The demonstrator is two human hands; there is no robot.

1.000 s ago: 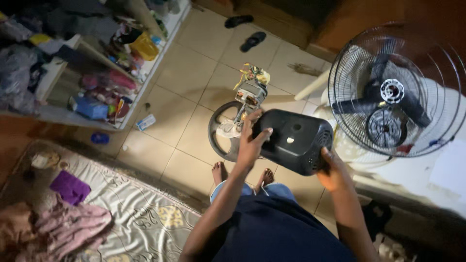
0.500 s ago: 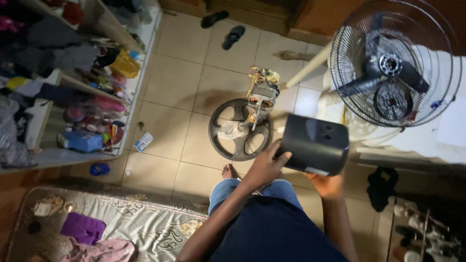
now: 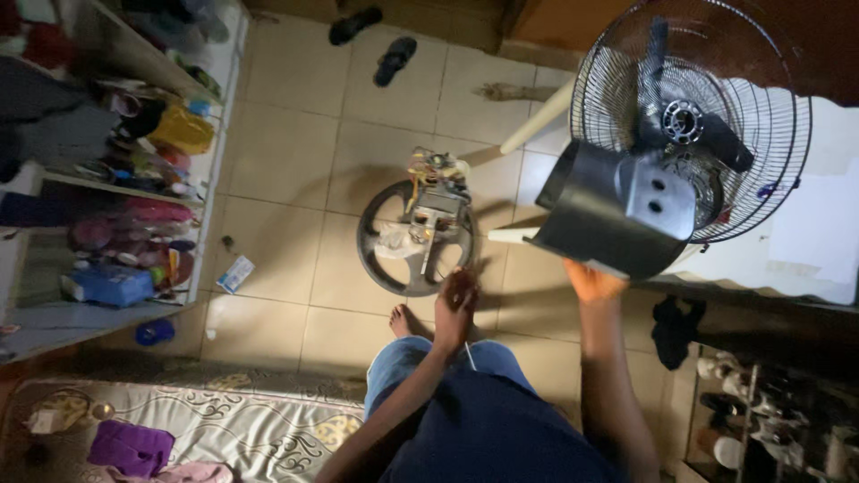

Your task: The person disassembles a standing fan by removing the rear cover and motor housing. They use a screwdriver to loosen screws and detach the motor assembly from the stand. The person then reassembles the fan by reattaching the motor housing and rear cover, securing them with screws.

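The right hand (image 3: 592,284) is closed under the lower edge of a black plastic fan housing (image 3: 617,207), fingers curled up against it and carrying it raised off the floor. The housing is tipped, open hollow facing left, its grey inner plate turned toward the fan head (image 3: 691,121) — a wire cage with dark blades just behind and above it, overlapping it in this view. So the cover lies up and to the right of the grip, its long side running slantwise from lower left to upper right.

The left hand (image 3: 455,309) hangs lower and nearer the body, fingers pressed together on a thin pale rod or wire (image 3: 467,356); what exactly it is I can't tell. Just beyond it, on the floor, sits the bare fan motor (image 3: 436,207) with its copper windings, resting on a round black base ring (image 3: 407,246). The right hand is the nearer one to the cage.

Pale tiled floor (image 3: 295,152) all round; a bare foot (image 3: 403,320), sandals (image 3: 395,60) at the far side, cluttered shelves (image 3: 116,188) on the left, a patterned mattress (image 3: 206,416) nearby.
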